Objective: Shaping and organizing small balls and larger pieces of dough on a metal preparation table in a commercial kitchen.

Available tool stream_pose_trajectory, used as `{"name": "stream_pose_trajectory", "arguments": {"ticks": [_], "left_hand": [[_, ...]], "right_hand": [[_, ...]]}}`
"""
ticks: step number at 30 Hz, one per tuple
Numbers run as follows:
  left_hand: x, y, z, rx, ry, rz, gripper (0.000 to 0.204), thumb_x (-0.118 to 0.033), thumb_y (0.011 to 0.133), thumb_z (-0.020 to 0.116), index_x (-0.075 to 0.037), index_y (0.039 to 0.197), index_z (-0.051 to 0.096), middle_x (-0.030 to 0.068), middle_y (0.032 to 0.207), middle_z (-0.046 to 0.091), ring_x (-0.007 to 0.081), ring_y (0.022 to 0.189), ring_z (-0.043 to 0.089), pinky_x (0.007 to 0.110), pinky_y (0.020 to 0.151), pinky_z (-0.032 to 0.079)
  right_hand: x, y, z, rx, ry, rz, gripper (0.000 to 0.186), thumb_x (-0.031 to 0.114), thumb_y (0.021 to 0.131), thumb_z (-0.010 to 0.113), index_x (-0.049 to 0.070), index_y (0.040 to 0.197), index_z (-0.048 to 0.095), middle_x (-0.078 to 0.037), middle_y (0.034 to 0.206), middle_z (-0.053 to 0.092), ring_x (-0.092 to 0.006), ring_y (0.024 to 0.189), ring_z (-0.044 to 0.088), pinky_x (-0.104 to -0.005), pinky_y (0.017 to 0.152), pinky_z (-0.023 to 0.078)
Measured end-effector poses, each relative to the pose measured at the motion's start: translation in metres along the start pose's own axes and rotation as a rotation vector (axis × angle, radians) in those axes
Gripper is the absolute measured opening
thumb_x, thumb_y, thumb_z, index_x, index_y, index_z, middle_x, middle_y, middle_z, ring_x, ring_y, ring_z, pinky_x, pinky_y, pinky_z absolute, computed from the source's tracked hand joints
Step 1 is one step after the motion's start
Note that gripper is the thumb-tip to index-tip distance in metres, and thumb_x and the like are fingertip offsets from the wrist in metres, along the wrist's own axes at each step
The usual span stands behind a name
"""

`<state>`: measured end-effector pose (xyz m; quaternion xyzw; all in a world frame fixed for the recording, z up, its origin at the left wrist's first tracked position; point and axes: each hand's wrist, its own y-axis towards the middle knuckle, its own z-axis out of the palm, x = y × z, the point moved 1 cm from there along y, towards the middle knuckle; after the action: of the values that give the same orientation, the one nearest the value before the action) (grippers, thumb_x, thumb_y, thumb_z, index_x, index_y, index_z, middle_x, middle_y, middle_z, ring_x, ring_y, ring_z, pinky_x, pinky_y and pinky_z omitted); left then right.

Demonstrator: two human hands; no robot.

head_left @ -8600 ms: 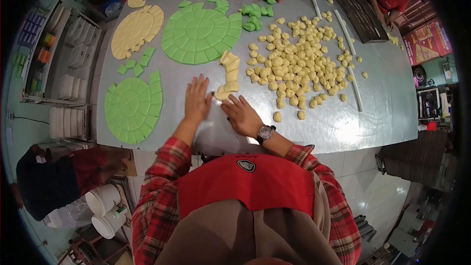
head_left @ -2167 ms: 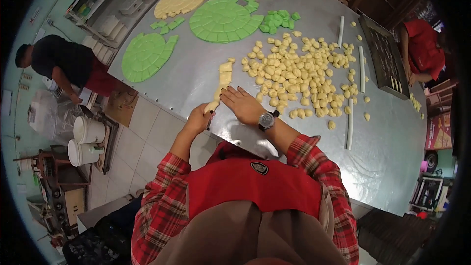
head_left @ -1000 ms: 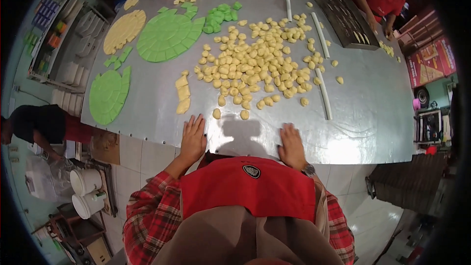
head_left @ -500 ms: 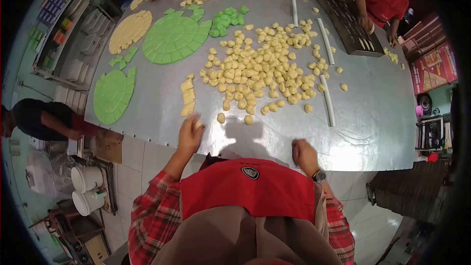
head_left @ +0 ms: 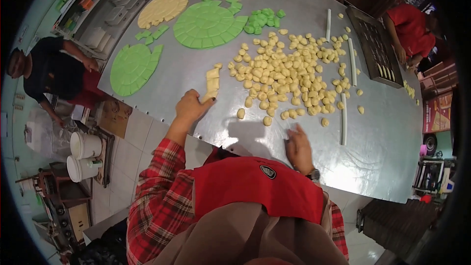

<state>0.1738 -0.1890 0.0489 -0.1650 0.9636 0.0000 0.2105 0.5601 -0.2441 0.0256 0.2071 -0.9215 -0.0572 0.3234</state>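
My left hand (head_left: 195, 107) is closed at the lower end of a short strip of pale yellow dough pieces (head_left: 212, 81); what lies within its fingers is hard to make out. My right hand (head_left: 299, 149), slightly blurred, is low over the steel table (head_left: 378, 137) near its front edge, fingers loosely bent and apart, holding nothing visible. Beyond it spreads a big cluster of yellow dough balls (head_left: 279, 68), with several white rods (head_left: 343, 120) along its right side.
Green scored dough rounds (head_left: 208, 24), a yellow round (head_left: 162, 10) and green pieces (head_left: 262, 19) lie farther back. A person in red (head_left: 409, 29) works by a dark tray (head_left: 373, 44). Another person (head_left: 54, 68) stands left near shelving (head_left: 117, 5) and white buckets (head_left: 83, 145).
My left hand has moved up to the yellow strip. My right hand has shifted forward, its fingers less curled. The view has turned, and the person at left is more upright.
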Motion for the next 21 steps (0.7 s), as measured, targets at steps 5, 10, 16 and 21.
{"name": "stream_pose_trajectory", "arguments": {"ticks": [5, 10, 16, 21], "left_hand": [[0.003, 0.01, 0.033, -0.2, 0.062, 0.267, 0.032, -0.033, 0.076, 0.07, -0.005, 0.088, 0.06, 0.0151, 0.091, 0.061, 0.0337, 0.083, 0.06, 0.045, 0.072, 0.05], [0.06, -0.01, 0.034, -0.094, -0.109, 0.106, 0.026, -0.022, 0.08, 0.067, -0.002, 0.095, 0.06, 0.0145, 0.087, 0.064, 0.0317, 0.074, 0.061, 0.042, 0.071, 0.05], [0.047, -0.07, 0.009, 0.574, -0.748, -0.165, 0.025, -0.017, 0.089, 0.059, 0.001, 0.107, 0.058, 0.0039, 0.087, 0.065, 0.0112, 0.073, 0.056, 0.026, 0.065, 0.045], [-0.044, -0.085, 0.013, 0.782, -0.732, 0.189, 0.023, -0.013, 0.091, 0.053, 0.002, 0.106, 0.06, 0.0055, 0.085, 0.065, 0.011, 0.077, 0.056, 0.025, 0.071, 0.046]], "right_hand": [[0.043, 0.019, 0.032, 0.205, 0.181, -0.071, 0.035, 0.005, 0.077, 0.063, 0.007, 0.113, 0.061, -0.02, 0.13, 0.05, -0.0357, 0.112, 0.053, -0.0415, 0.094, 0.045], [0.042, 0.014, 0.038, 0.224, 0.099, -0.179, 0.032, 0.005, 0.079, 0.063, 0.006, 0.111, 0.061, -0.019, 0.129, 0.051, -0.0353, 0.114, 0.052, -0.0405, 0.094, 0.046], [0.052, 0.02, 0.031, 0.251, 0.157, -0.216, 0.043, 0.004, 0.078, 0.063, 0.006, 0.12, 0.055, -0.018, 0.13, 0.051, -0.035, 0.114, 0.053, -0.0402, 0.094, 0.045], [0.112, 0.066, 0.034, 0.432, 0.363, -0.323, 0.05, 0.013, 0.082, 0.058, 0.0, 0.129, 0.045, -0.019, 0.124, 0.053, -0.0331, 0.108, 0.056, -0.0391, 0.084, 0.049]]}}
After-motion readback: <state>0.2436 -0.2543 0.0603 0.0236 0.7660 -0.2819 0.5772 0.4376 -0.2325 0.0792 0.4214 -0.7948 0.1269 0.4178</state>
